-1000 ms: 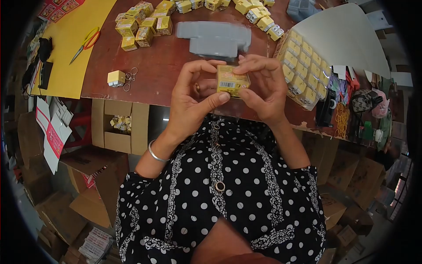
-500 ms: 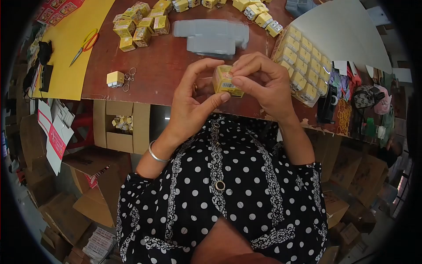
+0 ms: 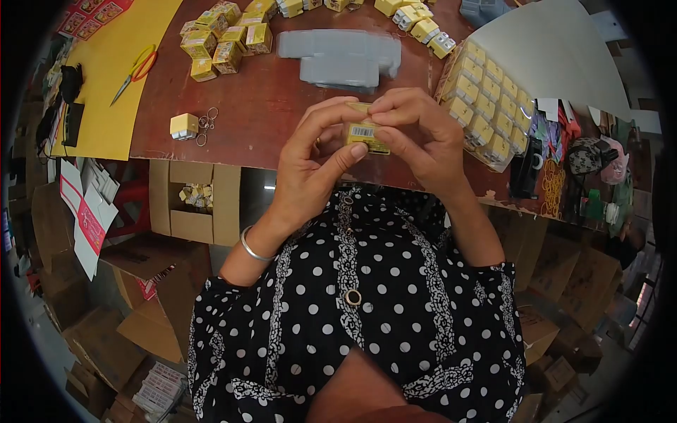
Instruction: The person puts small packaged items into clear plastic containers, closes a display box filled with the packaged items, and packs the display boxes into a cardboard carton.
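Between my two hands, above the front edge of the table, is a small yellow printed box with a barcode facing me. My left hand grips it from the left, thumb at its lower edge and fingers curled over its far side. Thumb and forefinger of my right hand pinch its upper right part. The fingers cover much of the box, including its right side. Further left on the table lies a yellow-and-white block with metal key rings beside it.
Several yellow boxes are grouped at the back left. Clear plastic packaging lies behind my hands. To the right stands a tray of yellow-and-white blocks. Scissors rest on a yellow sheet. A carton stands below the table edge.
The box has tilted so its barcode side faces me more squarely. My left fingers have closed over its top, and my right fingertips have shifted slightly on it.
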Motion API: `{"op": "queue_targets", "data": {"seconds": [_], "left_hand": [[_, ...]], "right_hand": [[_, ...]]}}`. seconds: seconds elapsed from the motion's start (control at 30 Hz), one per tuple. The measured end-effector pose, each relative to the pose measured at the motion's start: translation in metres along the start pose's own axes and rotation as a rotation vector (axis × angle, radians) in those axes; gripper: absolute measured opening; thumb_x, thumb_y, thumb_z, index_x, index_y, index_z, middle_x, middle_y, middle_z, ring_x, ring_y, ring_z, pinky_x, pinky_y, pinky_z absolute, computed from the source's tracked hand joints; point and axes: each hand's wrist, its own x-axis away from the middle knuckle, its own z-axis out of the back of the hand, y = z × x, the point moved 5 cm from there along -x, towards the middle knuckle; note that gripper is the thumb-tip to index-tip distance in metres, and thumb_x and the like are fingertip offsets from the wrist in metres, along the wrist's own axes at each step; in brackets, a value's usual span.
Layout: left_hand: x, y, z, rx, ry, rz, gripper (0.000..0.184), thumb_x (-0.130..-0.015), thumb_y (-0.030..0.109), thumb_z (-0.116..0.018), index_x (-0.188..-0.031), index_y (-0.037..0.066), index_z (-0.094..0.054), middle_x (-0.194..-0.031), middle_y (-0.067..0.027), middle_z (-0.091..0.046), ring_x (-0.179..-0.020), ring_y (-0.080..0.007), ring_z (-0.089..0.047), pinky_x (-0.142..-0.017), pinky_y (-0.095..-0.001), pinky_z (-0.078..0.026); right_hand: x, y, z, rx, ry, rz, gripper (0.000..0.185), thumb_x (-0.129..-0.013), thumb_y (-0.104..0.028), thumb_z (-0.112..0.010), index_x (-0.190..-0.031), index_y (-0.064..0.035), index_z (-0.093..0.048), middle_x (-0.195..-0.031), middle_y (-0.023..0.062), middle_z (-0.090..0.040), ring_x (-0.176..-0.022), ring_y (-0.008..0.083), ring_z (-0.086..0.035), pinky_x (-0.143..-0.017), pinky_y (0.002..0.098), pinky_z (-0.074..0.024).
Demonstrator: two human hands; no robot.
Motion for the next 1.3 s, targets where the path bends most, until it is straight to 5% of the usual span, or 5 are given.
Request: {"op": "queue_targets", "data": {"seconds": [0.27, 0.5, 0.8, 1.13, 1.3], "left_hand": [[-0.006, -0.010, 0.016, 0.274, 0.080, 0.063, 0.040, -0.090, -0.002, -0.069, -0.125, 0.004, -0.051, -0.137, -0.0117, -0.049, -0.123, -0.0195, -0.054, -0.102, -0.0313, -0.047], [-0.015, 0.011, 0.020, -0.330, -0.158, 0.213, 0.076, -0.075, -0.003, -0.073, -0.143, 0.008, -0.040, -0.119, -0.0102, -0.055, -0.113, -0.0177, -0.057, -0.101, -0.0311, -0.046], [0.000, -0.010, 0.052, 0.171, -0.108, 0.388, 0.078, -0.075, 0.003, -0.073, -0.147, 0.005, -0.042, -0.115, -0.0030, -0.053, -0.105, -0.0109, -0.056, -0.094, -0.0260, -0.045], [-0.004, -0.023, 0.057, 0.423, -0.154, 0.340, 0.067, -0.074, 0.030, -0.074, -0.129, -0.001, -0.051, -0.136, -0.0185, -0.053, -0.122, -0.0290, -0.059, -0.107, -0.0411, -0.046], [-0.023, -0.017, 0.015, 0.808, -0.280, 0.306, 0.071, -0.074, 0.036, -0.075, -0.130, 0.000, -0.050, -0.159, -0.0279, -0.026, -0.148, -0.0401, -0.029, -0.115, -0.0571, -0.035]], "right_hand": [[0.004, 0.004, -0.013, -0.386, -0.012, -0.438, 0.036, -0.089, -0.007, -0.073, -0.122, -0.0012, -0.060, -0.124, 0.0087, -0.060, -0.115, 0.0186, -0.060, -0.099, 0.0327, -0.0479], [-0.050, 0.005, 0.014, 0.136, -0.546, -0.339, 0.054, -0.084, -0.016, -0.079, -0.130, -0.0009, -0.056, -0.111, 0.0098, -0.067, -0.101, 0.0186, -0.065, -0.090, 0.0317, -0.0519], [-0.115, 0.193, 0.129, 1.480, -0.481, -0.619, 0.051, -0.073, -0.023, -0.079, -0.114, -0.0023, -0.058, -0.104, 0.0240, -0.070, -0.099, 0.0392, -0.068, -0.084, 0.0466, -0.0555], [-0.118, 0.105, 0.126, 1.256, -0.319, -0.525, 0.045, -0.076, -0.036, -0.077, -0.104, -0.0022, -0.068, -0.093, 0.0193, -0.071, -0.089, 0.0365, -0.069, -0.078, 0.0432, -0.0542], [-0.093, 0.030, 0.082, 0.513, -0.400, -0.464, 0.031, -0.089, -0.032, -0.071, -0.102, -0.0037, -0.068, -0.070, 0.0003, -0.054, -0.061, 0.0090, -0.046, -0.056, 0.0285, -0.0391]]}}
